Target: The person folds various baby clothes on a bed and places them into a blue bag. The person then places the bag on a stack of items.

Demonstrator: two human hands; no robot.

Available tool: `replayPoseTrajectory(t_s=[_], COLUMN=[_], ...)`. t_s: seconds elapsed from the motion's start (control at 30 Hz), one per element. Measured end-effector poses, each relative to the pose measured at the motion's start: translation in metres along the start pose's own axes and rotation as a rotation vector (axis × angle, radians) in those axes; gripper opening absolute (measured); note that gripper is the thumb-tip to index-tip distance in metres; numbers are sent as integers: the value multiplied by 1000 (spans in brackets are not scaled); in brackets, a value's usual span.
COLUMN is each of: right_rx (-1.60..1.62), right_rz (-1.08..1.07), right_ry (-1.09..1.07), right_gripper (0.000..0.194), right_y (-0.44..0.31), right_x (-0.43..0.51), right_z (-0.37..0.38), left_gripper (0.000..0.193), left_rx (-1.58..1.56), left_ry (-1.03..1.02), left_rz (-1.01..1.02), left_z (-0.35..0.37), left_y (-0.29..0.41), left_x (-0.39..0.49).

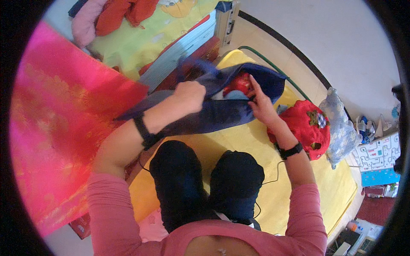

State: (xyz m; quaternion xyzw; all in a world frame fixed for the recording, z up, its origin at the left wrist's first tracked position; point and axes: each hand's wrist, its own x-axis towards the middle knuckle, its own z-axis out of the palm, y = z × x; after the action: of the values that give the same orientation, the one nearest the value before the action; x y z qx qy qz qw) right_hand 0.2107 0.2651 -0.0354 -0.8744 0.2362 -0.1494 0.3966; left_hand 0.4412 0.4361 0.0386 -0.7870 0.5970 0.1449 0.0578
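Observation:
A dark blue fabric bag (221,116) lies before my knees on the yellow sheet, its mouth spread apart. Inside it show a shiny red item (240,84) and something light blue (236,94). My left hand (191,96) is closed in a fist on the bag's near-left edge, gripping the dark blue cloth. At the right side of the opening is my right hand (261,100), index finger extended over the red item, thumb and other fingers at the bag's rim; whether they pinch the cloth is not clear. A blurred blue strap (200,65) rises behind the bag.
A red patterned cloth bundle (302,128) and a grey-blue patterned pillow (339,128) lie to the right on the yellow sheet (307,195). Bright pink-red fabric (70,128) covers the left side. Beyond the bag stands a bed edge with green bedding (144,48). A green metal rail (275,64) curves behind.

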Motion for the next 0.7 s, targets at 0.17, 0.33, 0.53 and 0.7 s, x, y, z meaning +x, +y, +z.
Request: replayPoseTrajectory(t_s=[0.17, 0.33, 0.53, 0.7], right_rx=[-207, -180, -133, -155], right_rz=[-307, -288, -354, -388], right_ry=[-139, -196, -268, -352], right_gripper=[29, 29, 35, 39], right_y=[1, -5, -8, -17], right_x=[-13, -28, -28, -28], right_z=[-17, -24, -14, -12], left_gripper=[29, 30, 19, 32], left_rx=[114, 131, -400, -27], left_ry=[-68, -241, 218, 306], left_rz=[-103, -297, 111, 532], left_z=[10, 8, 41, 65], left_y=[-70, -134, -115, -73], left_x=[-44, -96, -84, -41])
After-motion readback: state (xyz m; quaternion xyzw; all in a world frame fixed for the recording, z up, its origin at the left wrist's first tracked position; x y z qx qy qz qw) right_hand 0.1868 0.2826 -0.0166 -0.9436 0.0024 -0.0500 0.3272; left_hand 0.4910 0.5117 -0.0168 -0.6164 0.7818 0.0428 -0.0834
